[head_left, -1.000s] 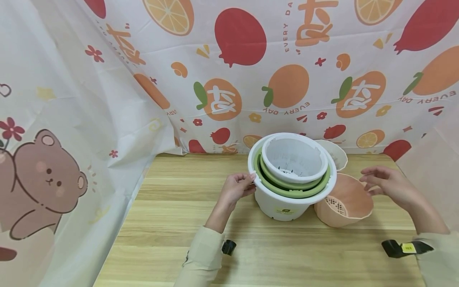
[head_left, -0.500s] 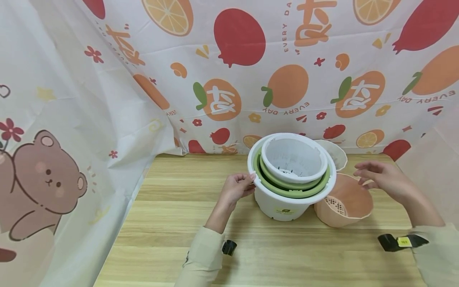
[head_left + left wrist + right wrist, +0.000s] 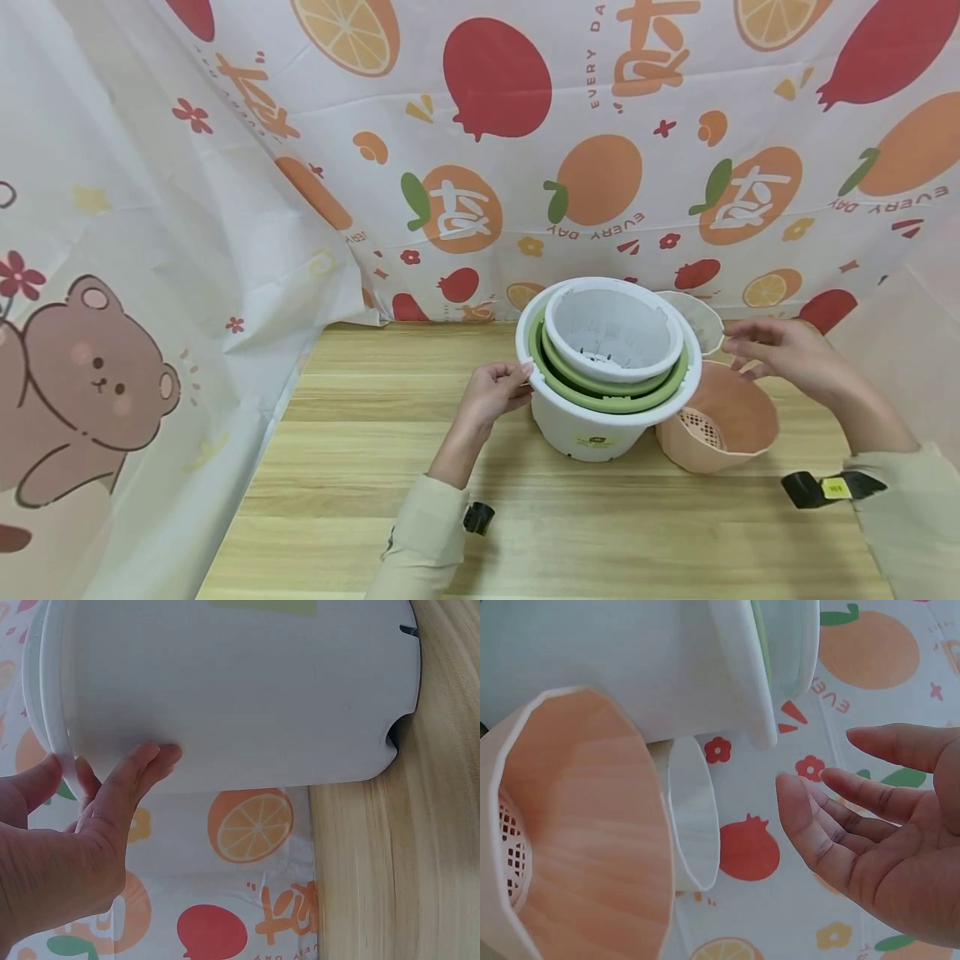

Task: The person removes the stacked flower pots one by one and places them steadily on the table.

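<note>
On the table stands a large white plastic flowerpot (image 3: 588, 433) with a yellow label. Nested in it are two green-rimmed pots (image 3: 619, 406) and, topmost, a smaller white pot (image 3: 611, 325) with a slotted bottom. My left hand (image 3: 489, 398) pinches the large pot's left rim; in the left wrist view the thumb lies at the rim and the fingers against the wall below. My right hand (image 3: 787, 354), fingers loosely bent and holding nothing, hovers behind a peach pot (image 3: 738, 412), its fingertips close to the edge of a white faceted pot (image 3: 697, 317) at the back.
The peach pot leans open-mouthed beside the nested stack, its perforated bottom showing. A fruit-printed cloth (image 3: 525, 192) hangs along the table's back edge, and a bear-printed cloth (image 3: 180, 275) hangs at the left. Bare wooden tabletop (image 3: 360, 467) extends to the left and front.
My right hand has moved left and back, from beside the peach pot to the edge of the white faceted pot. The left hand keeps its hold on the large pot's rim.
</note>
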Demonstrator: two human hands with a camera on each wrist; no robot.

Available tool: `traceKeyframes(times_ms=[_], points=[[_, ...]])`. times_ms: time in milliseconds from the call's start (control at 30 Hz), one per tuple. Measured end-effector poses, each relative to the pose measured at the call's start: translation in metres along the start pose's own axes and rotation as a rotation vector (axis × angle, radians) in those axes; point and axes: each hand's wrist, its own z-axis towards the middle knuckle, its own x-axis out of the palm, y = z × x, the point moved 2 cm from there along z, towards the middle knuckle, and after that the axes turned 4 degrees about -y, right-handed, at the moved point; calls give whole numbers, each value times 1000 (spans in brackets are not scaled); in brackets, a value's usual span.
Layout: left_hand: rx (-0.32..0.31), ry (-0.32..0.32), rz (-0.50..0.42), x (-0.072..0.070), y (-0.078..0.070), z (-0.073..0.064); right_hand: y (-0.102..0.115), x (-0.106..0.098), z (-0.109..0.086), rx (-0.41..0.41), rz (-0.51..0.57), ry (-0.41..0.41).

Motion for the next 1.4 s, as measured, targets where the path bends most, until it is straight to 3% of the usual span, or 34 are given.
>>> traceKeyframes(times_ms=[267, 433, 933, 1400], points=[[-4, 0, -2, -1, -1, 0, 17, 5, 6, 12, -89, 35], [-1, -1, -15, -1, -1, 0, 25, 9, 12, -4, -43, 75], [1, -2, -27, -2, -1, 0, 39, 20, 22, 86, 47, 133], [6, -9, -22, 1, -1, -2, 36, 33, 31, 158, 160, 180]])
